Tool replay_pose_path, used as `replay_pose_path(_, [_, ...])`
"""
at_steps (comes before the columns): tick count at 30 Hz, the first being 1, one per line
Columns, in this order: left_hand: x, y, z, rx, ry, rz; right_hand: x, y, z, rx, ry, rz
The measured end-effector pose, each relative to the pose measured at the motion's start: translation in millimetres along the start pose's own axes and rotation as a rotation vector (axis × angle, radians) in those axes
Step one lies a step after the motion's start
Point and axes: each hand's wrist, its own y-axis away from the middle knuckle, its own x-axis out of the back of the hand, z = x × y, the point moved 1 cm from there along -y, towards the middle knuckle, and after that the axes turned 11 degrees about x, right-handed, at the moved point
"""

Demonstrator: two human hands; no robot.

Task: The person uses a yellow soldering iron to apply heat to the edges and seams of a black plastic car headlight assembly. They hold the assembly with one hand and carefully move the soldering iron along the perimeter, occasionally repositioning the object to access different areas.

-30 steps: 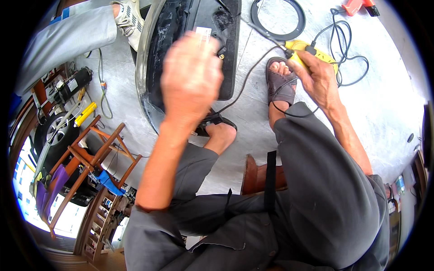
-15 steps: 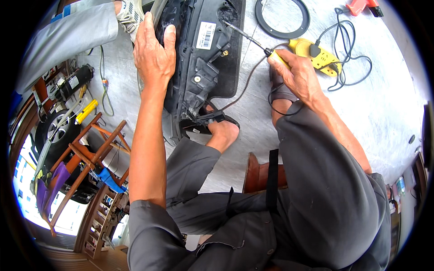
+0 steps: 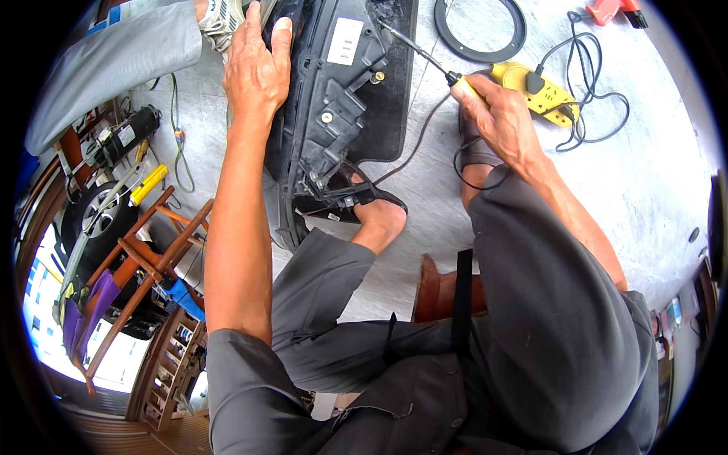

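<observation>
A black plastic housing (image 3: 342,115) with a white label, which looks like a vehicle lamp unit, stands between my feet. My left hand (image 3: 258,80) lies along its left side, fingers stretched out and thumb on the top edge. In my right hand (image 3: 506,125) is a yellow-handled soldering iron (image 3: 453,78), its thin metal shaft pointing up and left. The tip meets the housing's far right part, near a dark, rough patch. A dark cord hangs from the iron's handle and loops by my right knee.
A yellow power strip (image 3: 557,102) with a black plug and tangled cord lies right of my hand. Beyond are a black ring (image 3: 518,45) and a red tool (image 3: 607,10). Another person's leg (image 3: 114,72) extends at upper left. A wooden frame (image 3: 144,262) and wheel (image 3: 95,216) stand left.
The housing has rocked slightly, its near part shifting up and left, with my left hand still against it. The iron's tip stays at the same area. The view has shifted a little.
</observation>
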Motion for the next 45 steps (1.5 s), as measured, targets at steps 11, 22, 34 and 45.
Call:
replay_pose_path(11, [-2.1,0.4,-5.2,-0.016,-0.011,0.024,-5.1,-0.3,0.5,-0.124,-0.175,-0.133])
replay_pose_path(22, [-1.7,-1.0,-2.3,-0.011,-0.008,0.014,-15.8,5.2,16.4,-0.599,-1.559,-0.361])
replay_pose_path(34, [-0.9,-0.1,-1.7,-0.01,-0.005,0.012,-32.8,17.7,14.1,-0.625,-1.796,-0.429])
replay_pose_path(45, [-0.7,0.1,-1.8,0.014,-0.016,0.014,-27.9,2.6,-2.8,-0.45,-1.102,-0.209])
